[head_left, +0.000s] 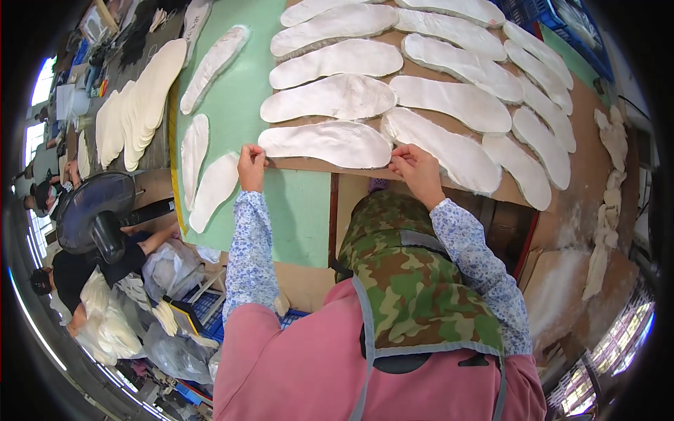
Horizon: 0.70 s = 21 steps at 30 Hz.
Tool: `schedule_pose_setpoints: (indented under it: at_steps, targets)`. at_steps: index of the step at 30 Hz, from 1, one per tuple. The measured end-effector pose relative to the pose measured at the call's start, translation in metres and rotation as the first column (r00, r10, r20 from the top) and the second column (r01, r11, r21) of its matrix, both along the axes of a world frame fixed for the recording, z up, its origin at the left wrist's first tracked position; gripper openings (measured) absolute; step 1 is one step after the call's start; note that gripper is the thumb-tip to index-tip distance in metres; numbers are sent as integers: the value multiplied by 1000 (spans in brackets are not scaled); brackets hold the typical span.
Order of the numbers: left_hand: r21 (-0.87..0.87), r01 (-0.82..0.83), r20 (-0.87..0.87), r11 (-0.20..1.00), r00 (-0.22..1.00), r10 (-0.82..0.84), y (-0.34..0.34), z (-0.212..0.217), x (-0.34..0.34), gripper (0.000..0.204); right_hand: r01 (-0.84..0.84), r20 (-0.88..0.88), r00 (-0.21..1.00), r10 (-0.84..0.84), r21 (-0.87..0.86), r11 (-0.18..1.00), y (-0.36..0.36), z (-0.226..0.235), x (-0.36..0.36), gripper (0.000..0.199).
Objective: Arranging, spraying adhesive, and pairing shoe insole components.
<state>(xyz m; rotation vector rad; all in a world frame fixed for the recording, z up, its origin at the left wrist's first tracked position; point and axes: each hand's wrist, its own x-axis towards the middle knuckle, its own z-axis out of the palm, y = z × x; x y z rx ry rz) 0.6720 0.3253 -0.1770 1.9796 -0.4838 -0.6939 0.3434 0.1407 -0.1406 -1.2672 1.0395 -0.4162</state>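
A white insole (326,145) with a fuzzy edge lies crosswise at the near edge of the brown board. My left hand (252,166) pinches its left end, and my right hand (414,167) pinches its right end, fingers closed at both tips. Right beside my right hand lies another white insole (449,151), slanting down to the right. Above the held one, a further insole (328,97) lies nearly parallel to it. Several more white insoles cover the board in columns, some with furry rims showing.
Three loose insoles (213,191) lie on the green mat (298,210) at left. Stacked cream insoles (144,102) stand farther left. A black fan (98,214) is at lower left, with a co-worker (98,259) behind it. A blue crate (562,28) sits at upper right.
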Motion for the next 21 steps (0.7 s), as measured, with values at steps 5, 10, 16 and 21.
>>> schedule_pose_setpoints:
  at_steps: [5, 10, 16, 21]
  targets:
    - [63, -40, 73, 997, 997, 35, -1, 10, -8, 6, -82, -131, 989, 64, -134, 988, -1, 12, -19, 16]
    - [39, -62, -61, 997, 996, 64, -2, 20, -15, 14, -85, -95, 993, 76, -96, 992, 4, 26, -50, 19]
    - [18, -256, -193, 967, 948, 254, -13, 25, -34, 39, -41, -247, 969, 8, -126, 991, 6, 49, -125, 16]
    - [-43, -320, 482, 946, 823, 300, 17, 33, 8, 51, 135, -155, 973, -173, -229, 964, 15, 70, -206, 20]
